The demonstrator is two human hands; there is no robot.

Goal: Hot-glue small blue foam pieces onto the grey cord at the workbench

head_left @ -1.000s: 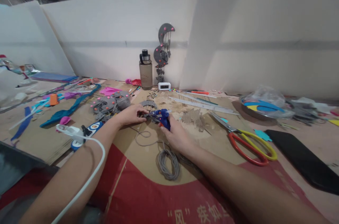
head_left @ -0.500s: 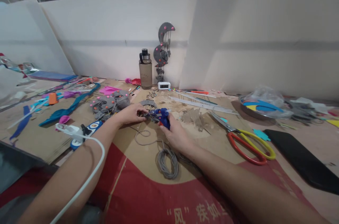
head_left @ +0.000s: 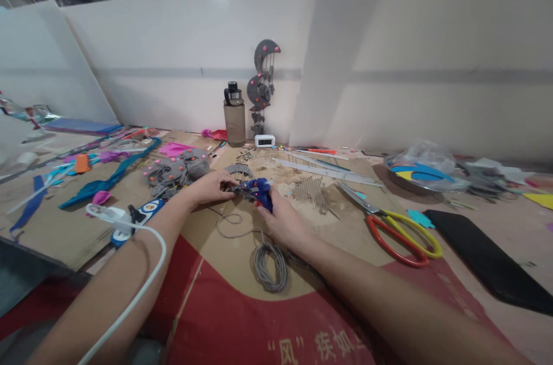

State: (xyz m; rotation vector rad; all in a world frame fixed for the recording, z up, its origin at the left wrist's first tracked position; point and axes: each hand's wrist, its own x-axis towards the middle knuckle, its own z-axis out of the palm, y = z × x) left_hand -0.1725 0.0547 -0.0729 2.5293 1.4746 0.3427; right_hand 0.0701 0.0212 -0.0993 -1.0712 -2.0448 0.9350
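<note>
In my right hand (head_left: 283, 216) is a blue glue gun (head_left: 261, 190), its nozzle pointing left toward my left hand. My left hand (head_left: 215, 186) has its fingers pinched around a small grey piece (head_left: 242, 191), whose kind I cannot make out, close to the nozzle. A grey cord (head_left: 231, 235) trails from near my left fingers down to a coil of the same cord (head_left: 270, 267) on the cardboard. Just beyond my hands lies a grey curved piece (head_left: 240, 169). To the left sits a heap of grey crescents with pink and orange dots (head_left: 175, 172).
Red-and-yellow-handled scissors (head_left: 397, 232) and a black phone-like slab (head_left: 484, 255) lie to the right. A bottle (head_left: 234, 117), a small clock (head_left: 264, 141) and a hanging crescent ornament (head_left: 261, 77) stand by the white panel. A white cable (head_left: 149, 273) crosses over my left forearm.
The whole view has shifted slightly, so things appear a little further left. Both hands keep nearly the same pose, with the glue gun still at the grey piece.
</note>
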